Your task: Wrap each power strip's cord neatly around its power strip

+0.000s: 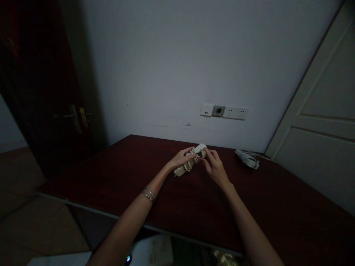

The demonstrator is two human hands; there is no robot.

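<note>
A white power strip with its cord wound around it is held over the dark red table. My left hand is closed around the strip's middle and the wrapped cord. At the strip's upper right end, my right hand pinches the cord's plug between thumb and fingers. The plug's prongs point left, toward the cord loops. Part of the strip is hidden under my left fingers.
The dark red table reaches back to the wall. A grey-white bundle lies at its back right. Wall sockets sit above the table's far edge. A dark door stands at left, a pale panelled door at right.
</note>
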